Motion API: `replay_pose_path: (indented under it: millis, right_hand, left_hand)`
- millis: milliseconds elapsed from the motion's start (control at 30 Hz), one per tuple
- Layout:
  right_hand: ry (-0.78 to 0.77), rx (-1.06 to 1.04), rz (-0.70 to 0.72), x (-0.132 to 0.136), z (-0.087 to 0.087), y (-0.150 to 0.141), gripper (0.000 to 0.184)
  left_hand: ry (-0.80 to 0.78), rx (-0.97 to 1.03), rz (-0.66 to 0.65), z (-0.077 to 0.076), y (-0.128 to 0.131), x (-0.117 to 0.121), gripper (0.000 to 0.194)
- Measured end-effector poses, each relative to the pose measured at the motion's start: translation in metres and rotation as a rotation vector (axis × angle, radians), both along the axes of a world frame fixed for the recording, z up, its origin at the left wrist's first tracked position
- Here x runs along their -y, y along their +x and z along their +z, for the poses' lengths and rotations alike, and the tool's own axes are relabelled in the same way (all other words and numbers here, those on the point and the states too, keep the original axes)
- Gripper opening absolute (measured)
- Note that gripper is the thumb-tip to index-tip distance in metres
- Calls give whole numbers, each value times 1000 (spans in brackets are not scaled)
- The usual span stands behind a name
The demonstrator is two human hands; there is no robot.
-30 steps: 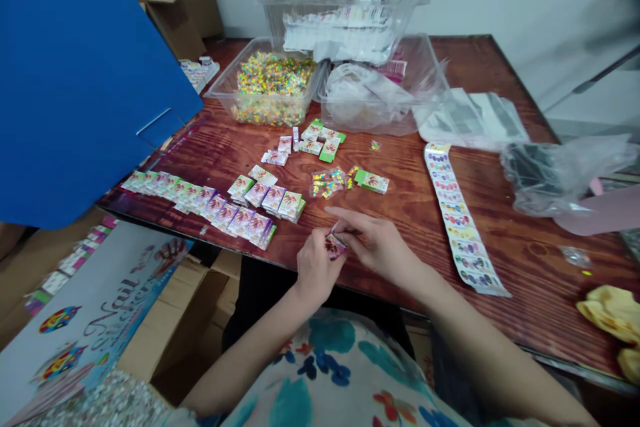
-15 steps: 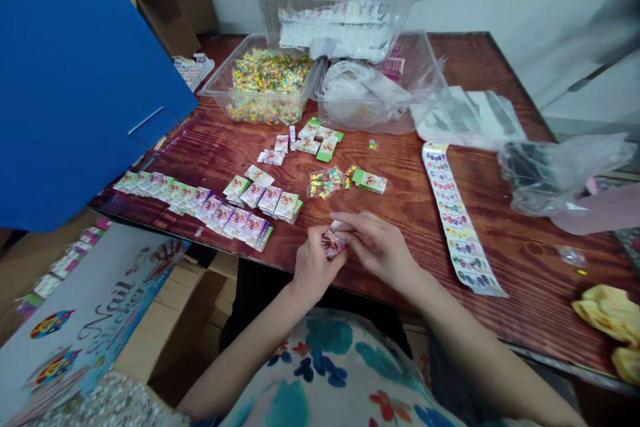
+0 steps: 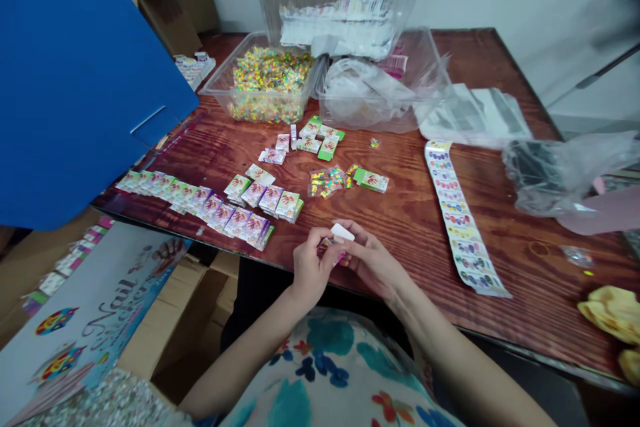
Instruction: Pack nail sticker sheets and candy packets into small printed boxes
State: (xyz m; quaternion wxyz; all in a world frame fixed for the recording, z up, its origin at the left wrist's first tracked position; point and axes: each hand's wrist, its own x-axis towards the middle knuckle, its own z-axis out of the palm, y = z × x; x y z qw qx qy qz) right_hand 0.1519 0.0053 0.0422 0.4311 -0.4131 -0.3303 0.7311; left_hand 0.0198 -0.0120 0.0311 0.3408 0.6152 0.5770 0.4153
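L hand (image 3: 310, 269) + R hand (image 3: 379, 263): box (image 3: 327, 242) | white tab (image 3: 343, 233) fwd | long axis hidden

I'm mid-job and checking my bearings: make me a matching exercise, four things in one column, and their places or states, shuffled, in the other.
Things:
1. Long white paper strip of coloured oval stickers
2. Small pink-and-white printed packet
3. Crumpled yellow cloth-like item
4. Leftmost clear plastic tub

Places or states:
A. Held between left hand and right hand
B. Filled with multicoloured pieces
C. Stretched out on the brown wooden table
D. At the picture's right edge

Pairs: 1-C, 2-A, 3-D, 4-B
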Motion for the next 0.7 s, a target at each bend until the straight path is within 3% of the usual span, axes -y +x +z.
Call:
replay_pose_path:
  millis: [133,233,467,567,700]
  right_hand:
    - [349,236,-123,5,2,-4,21]
    - [555,370,-133,7,6,-3,18]
    - [276,267,-130,4,2,3,20]
    - [326,290,-122,3,3,6,20]
    - [508,376,-62,6,10,9,20]
  left_hand:
    - [11,-250,166,3,1,2,16]
    - [49,-292,192,5,2,4,16]
    - [155,-347,168,1,3,7,16]
    - [151,-331,159,0,3,7,16]
    - [112,-305,151,2,3,7,16]
